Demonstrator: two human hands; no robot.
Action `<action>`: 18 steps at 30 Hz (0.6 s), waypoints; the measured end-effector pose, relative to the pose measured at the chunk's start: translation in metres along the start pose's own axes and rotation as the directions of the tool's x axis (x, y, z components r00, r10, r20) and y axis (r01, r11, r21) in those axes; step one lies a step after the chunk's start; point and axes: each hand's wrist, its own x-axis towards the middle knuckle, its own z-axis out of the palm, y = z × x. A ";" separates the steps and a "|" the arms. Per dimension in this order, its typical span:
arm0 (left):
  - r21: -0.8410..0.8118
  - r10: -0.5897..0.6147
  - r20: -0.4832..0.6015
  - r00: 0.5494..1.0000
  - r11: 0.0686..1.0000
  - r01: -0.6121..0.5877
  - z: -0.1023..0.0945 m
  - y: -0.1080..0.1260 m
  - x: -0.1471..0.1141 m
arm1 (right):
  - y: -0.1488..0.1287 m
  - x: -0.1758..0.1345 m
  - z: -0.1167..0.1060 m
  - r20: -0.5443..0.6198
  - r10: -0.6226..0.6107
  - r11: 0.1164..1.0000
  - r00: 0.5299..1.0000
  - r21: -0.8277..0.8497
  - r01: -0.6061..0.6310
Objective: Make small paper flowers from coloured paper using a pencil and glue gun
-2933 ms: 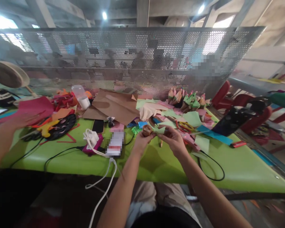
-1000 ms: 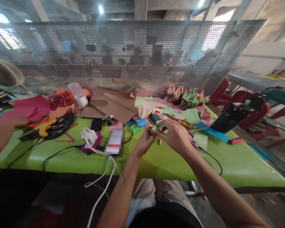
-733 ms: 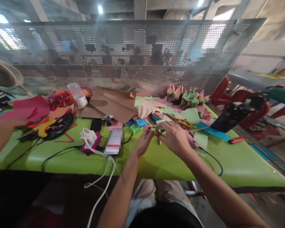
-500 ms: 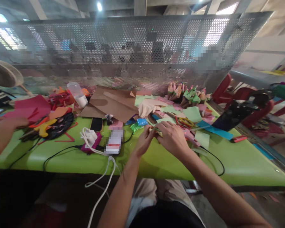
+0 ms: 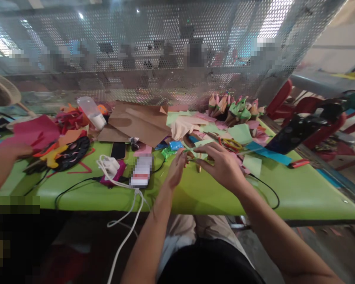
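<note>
Near the middle of the green table [image 5: 195, 193], my left hand [image 5: 176, 169] pinches the near side of a light green paper piece [image 5: 192, 153]. My right hand [image 5: 223, 165] is at the other end of that paper, thumb and fingers closed round its edge. A small tan stick-like thing [image 5: 199, 167] shows under the paper between my hands; what it is I cannot make out. Just beyond my left hand lie a blue packet [image 5: 176, 145] and a green wrapper [image 5: 168, 152]. Yellow-handled scissors [image 5: 232, 144] lie beyond my right hand.
Cone-shaped paper flowers [image 5: 236, 108] stand in a bunch at the back. Brown paper [image 5: 136, 124] and green sheets [image 5: 239, 133] cover the far side. A phone [image 5: 141, 170], a magenta power strip [image 5: 112, 178] and cables lie left. A dark bottle [image 5: 301, 128] is right; another person's arm [image 5: 6, 163] reaches in left.
My hands have moved slightly apart, and more of the green paper and the tan stick-like thing now show between them. The camera view has tilted down a little.
</note>
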 end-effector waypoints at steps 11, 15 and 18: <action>0.054 0.028 -0.007 1.000 0.998 -0.028 -0.004 -0.008 0.001 | 0.011 0.007 -0.010 0.126 -0.077 0.990 0.989 -0.109 0.091; 0.086 0.037 0.000 0.999 0.996 -0.037 -0.005 -0.005 -0.002 | 0.007 0.008 -0.009 0.121 -0.099 0.988 0.988 -0.107 0.112; 0.103 0.029 -0.002 1.000 0.994 -0.029 -0.005 -0.003 -0.003 | 0.008 0.008 -0.009 0.093 -0.079 0.996 0.992 -0.045 0.083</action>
